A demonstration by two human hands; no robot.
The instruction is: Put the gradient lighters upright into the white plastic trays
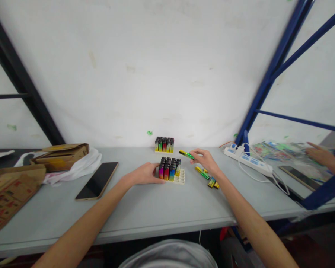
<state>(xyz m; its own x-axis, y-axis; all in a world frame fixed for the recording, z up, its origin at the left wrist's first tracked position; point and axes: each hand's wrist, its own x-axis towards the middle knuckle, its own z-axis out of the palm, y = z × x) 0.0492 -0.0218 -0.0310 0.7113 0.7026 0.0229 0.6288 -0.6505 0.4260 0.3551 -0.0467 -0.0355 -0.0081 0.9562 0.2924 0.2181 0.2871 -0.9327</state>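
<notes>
My left hand point(148, 173) rests on the table against the left side of a white tray point(181, 180), its thumb and fingers at the tray's edge. Several colourful lighters point(166, 172) with black tops stand upright in that tray, and holes show at its right. My right hand point(202, 158) pinches a green and yellow lighter point(187, 154) by one end, held sideways to the right of the trays. Under and beside this hand lie several loose lighters point(202, 172). Behind, near the wall, a second tray point(164, 152) holds more upright lighters.
A phone point(97, 181) lies left of my left arm, with cardboard boxes point(63, 158) and a white bag point(86, 163) beyond. A power strip point(248, 160) with cables is at the right. Past a blue frame point(268, 74) are another person's hands point(321, 155).
</notes>
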